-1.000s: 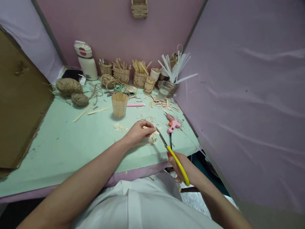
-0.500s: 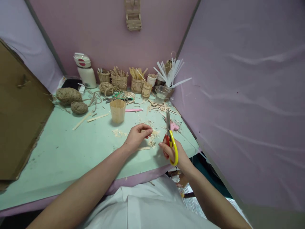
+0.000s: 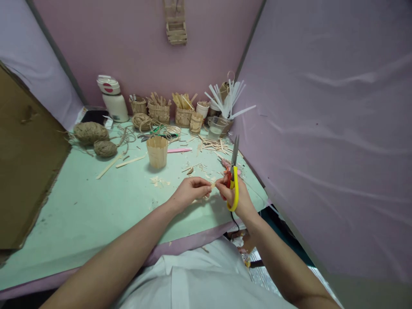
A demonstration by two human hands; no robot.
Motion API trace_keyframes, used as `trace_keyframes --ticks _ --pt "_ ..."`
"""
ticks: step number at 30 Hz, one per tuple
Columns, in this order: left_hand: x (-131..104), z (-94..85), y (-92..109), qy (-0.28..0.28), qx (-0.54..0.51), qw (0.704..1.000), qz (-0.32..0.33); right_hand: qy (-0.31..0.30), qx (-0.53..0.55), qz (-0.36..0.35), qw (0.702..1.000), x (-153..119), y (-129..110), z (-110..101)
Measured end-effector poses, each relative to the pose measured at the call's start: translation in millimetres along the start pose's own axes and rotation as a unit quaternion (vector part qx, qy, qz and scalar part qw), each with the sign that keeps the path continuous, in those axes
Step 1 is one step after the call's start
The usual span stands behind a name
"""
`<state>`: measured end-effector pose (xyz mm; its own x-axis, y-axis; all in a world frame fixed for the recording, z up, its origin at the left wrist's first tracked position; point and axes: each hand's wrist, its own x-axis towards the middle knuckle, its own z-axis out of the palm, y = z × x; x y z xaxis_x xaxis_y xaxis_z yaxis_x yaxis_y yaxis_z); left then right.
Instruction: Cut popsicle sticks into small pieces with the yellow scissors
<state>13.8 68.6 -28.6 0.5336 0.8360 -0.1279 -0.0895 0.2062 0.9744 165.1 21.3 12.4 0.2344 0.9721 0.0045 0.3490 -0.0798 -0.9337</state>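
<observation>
My left hand (image 3: 194,190) is pinched near the front right of the green table, over wood scraps; a tiny pale piece shows at its fingertips, too small to make out well. Facing it, almost touching, my right hand (image 3: 232,192) holds scissors (image 3: 236,171) with yellow and red handles, their blades pointing up and away. Its thumb and a finger meet at the same pale piece. Beyond my left hand stands a cup of pale wooden slats (image 3: 157,153), with a pink pen (image 3: 180,150) beside it.
Twine balls (image 3: 91,133), a white bottle (image 3: 115,103) and stick-filled baskets (image 3: 159,112) line the back. White glue sticks or strips (image 3: 229,101) stand at back right. Cardboard (image 3: 25,159) leans on the left. Thin wood strips (image 3: 217,145) lie scattered.
My two hands have come together until their fingertips nearly meet. The scissors have tilted slightly right with my right hand. The view has shifted a little.
</observation>
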Motion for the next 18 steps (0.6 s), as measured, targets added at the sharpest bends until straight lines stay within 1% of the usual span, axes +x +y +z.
trace_keyframes --ticks 2,3,6,9,14,18 --pt "-0.8 0.6 -0.8 -0.019 0.001 1.0 -0.013 0.0 0.011 0.003 1.0 -0.2 2.5 -1.3" --pt "-0.9 0.8 -0.9 -0.018 -0.002 1.0 -0.014 0.002 0.018 0.003 1.0 -0.2 5.0 -1.9" --pt "-0.7 1.3 1.0 0.013 -0.03 0.999 -0.02 -0.003 0.031 0.0 1.0 -1.5 16.2 -5.5" --pt "-0.3 1.3 4.8 0.03 -0.058 0.998 -0.021 -0.046 0.022 -0.007 0.999 -6.6 27.3 -12.3" --pt "1.0 0.3 6.7 0.046 -0.066 0.997 -0.011 -0.141 -0.092 -0.04 0.985 -20.1 33.4 -25.6" --pt "1.8 -0.8 3.9 0.046 -0.074 0.996 -0.004 -0.158 -0.174 -0.036 0.971 -27.1 33.8 -32.8"
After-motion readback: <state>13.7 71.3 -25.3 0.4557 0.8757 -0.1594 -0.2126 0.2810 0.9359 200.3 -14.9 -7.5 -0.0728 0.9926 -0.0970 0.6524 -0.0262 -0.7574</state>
